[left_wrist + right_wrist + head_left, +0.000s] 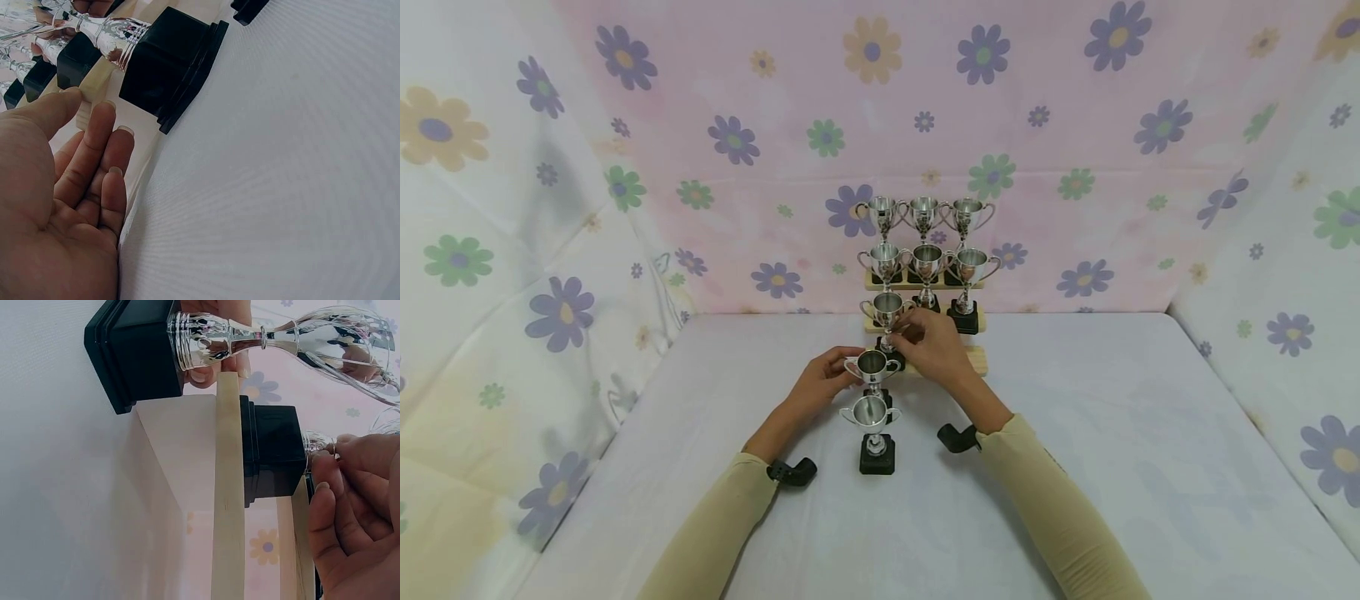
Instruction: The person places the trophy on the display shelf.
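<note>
We look down at a white-covered surface (1075, 433) with a stepped wooden stand (976, 360) against the flowered backdrop (1000, 100), silver trophy cups ranged on its tiers.

Our right hand (934, 343) reaches to the lower part of the stand, and its fingers (350, 487) are curled around the thin silver stem of a trophy on the step (272, 453). In the right wrist view the fingertips pinch that stem just above the black base, which sits on the wooden ledge. The cup of it shows in the head view just above the hand.

Our left hand (820, 379) lies beside the middle trophy (872, 367), which stands in front of the stand's lowest step. In the left wrist view its fingers (100, 156) are nearly straight and relaxed, palm open, close to that trophy's black base (169, 62) without clearly touching it; they grip nothing.

Nearest us, a third trophy (872, 433) stands alone on the surface, upright on its black base, between our two forearms and apart from both hands.
</note>
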### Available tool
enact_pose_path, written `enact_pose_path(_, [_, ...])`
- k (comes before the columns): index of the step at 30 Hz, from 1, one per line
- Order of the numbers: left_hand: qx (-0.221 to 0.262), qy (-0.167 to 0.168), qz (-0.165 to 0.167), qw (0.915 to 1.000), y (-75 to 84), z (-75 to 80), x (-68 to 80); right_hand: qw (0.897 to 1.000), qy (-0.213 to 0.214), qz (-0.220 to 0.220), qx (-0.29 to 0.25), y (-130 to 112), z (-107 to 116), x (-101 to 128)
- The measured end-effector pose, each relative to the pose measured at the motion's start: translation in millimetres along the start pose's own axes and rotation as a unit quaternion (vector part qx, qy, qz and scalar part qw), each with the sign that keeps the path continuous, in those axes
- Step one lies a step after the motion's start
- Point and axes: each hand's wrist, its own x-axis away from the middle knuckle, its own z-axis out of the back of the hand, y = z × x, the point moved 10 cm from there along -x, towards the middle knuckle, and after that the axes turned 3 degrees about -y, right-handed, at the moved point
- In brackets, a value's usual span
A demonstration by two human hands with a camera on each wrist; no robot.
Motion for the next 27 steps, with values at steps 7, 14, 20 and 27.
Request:
enact_pose_path(7, [0.007, 0.0, -0.003, 1.0, -1.7, -0.5, -0.7, 1.0, -0.002, 0.007, -0.009, -0.6, 2.4, 2.5])
enact_pose_path(14, [0.011, 0.002, -0.002, 0.9999, 0.3, -0.3, -0.7, 0.999, 0.0, 0.024, -0.027, -0.8, 11.5, 7.1])
enact_pose_path(20, [0.006, 0.004, -0.003, 1.0, 0.4, 1.2, -1.0, 1.0, 0.003, 0.022, -0.018, 2.9, 20.2, 11.7])
enact_pose_path(27, [0.003, 0.001, -0.005, 1.0, 0.8, 0.7, -0.5, 0.999, -0.038, 0.026, -0.01, 3.1, 18.8, 17.5])
